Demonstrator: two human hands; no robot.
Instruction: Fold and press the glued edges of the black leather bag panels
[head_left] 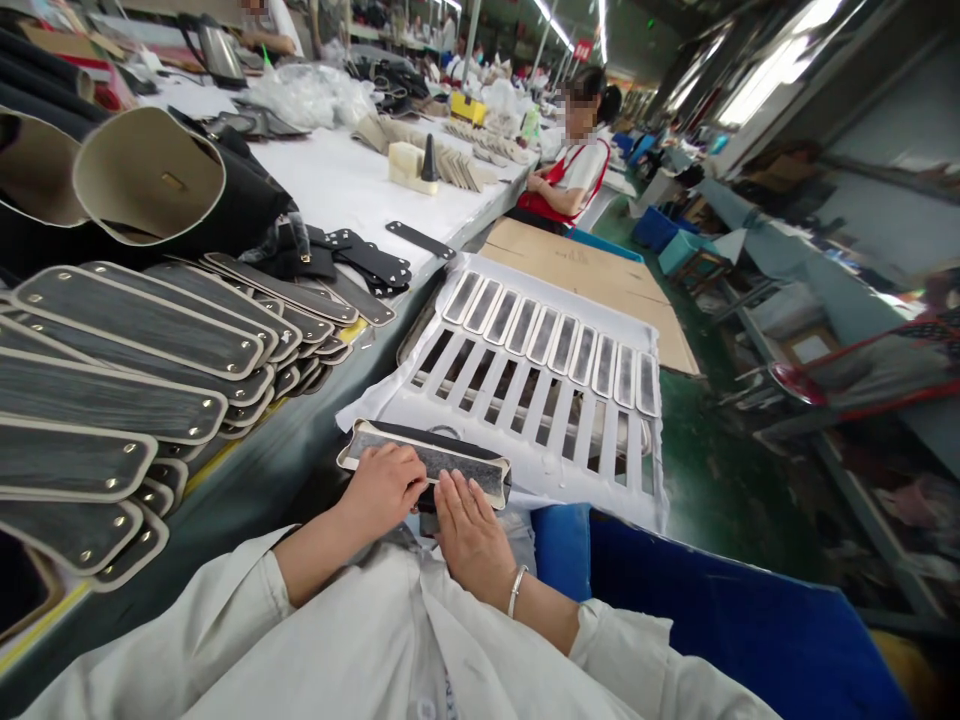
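Note:
In front of my body lies a long black bag piece [469, 466], its grey bottom face framed by cream edges and turned up. My left hand [386, 487] is closed on its near side, fingers curled over the edge. Flat against the right part of the same face rests my right hand [471, 530], fingers stretched out and close together. What lies under the palms is hidden. Just beyond is a white sheet with slots [450, 365], carrying a row of grey oblong panels with pale borders [541, 335].
Grey panels with cream edges and rivets [112, 400] are piled on the left table. Black rolled bag bodies [247, 200] stand behind them. A blue bin [712, 610] is at my right, cardboard [577, 265] beyond the sheet. Another person [574, 170] sits farther back.

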